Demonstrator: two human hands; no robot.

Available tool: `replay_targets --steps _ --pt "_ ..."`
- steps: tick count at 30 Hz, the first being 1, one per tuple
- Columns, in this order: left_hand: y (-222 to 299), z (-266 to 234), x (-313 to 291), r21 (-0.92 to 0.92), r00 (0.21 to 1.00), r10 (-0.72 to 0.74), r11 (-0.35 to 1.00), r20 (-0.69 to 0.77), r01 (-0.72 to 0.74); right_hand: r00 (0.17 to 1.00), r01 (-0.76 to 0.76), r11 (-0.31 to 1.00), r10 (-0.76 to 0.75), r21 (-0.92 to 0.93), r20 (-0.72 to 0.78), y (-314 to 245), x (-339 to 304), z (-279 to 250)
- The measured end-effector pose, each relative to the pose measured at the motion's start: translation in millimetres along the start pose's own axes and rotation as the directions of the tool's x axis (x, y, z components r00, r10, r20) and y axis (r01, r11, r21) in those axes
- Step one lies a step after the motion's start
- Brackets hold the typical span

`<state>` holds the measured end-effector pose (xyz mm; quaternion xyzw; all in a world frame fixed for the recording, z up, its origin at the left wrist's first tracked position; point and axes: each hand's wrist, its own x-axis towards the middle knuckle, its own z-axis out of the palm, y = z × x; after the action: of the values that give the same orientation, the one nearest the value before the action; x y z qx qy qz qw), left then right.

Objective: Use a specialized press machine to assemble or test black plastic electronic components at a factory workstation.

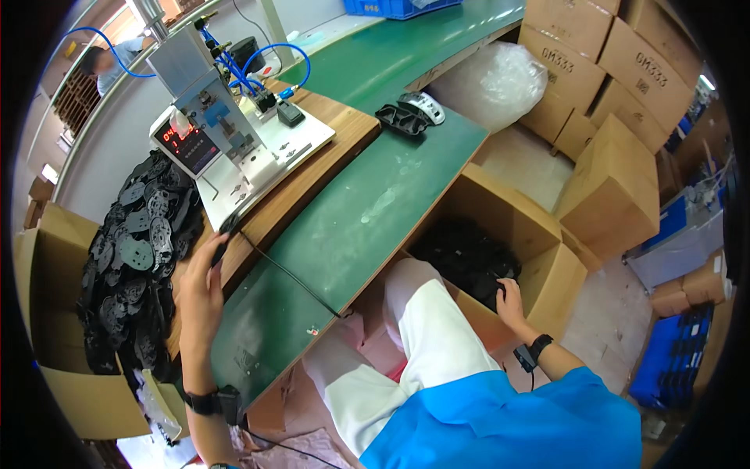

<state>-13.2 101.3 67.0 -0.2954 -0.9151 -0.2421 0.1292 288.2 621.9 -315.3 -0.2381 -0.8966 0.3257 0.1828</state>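
Observation:
My left hand (203, 288) is raised at the wooden board's front edge, thumb and fingers closed round a small dark piece (219, 250). Just beyond it stands a bench press machine (223, 133) with a white base plate and a red-lit display. A thin black cable (289, 272) runs from near its front corner across the green table. To the right, my right hand (510, 303) reaches into a cardboard box (547, 285) holding many black plastic parts (465, 248). Its fingers are bent against the pile; a dark part shows at the fingertips, its shape unclear.
A heap of flat black plastic plates (141, 242) lies left of the machine, beside an open carton (58, 266). Two molded shells, one black (401, 119) and one silvery (423, 107), sit on the green table (375, 195). Stacked cartons (566, 59) stand at the right.

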Motion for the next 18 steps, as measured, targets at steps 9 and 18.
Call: replay_targets --steps 9,18 --pt "36.4 63.7 93.5 0.565 0.954 0.301 0.787 -0.004 -0.246 0.979 -0.108 0.983 0.131 -0.148 0.156 44.8 -20.1 42.8" --pt "38.9 93.7 114.6 0.497 0.987 0.149 0.862 -0.065 -0.097 0.957 -0.179 0.962 0.219 -0.205 0.193 43.6 -15.4 39.2"
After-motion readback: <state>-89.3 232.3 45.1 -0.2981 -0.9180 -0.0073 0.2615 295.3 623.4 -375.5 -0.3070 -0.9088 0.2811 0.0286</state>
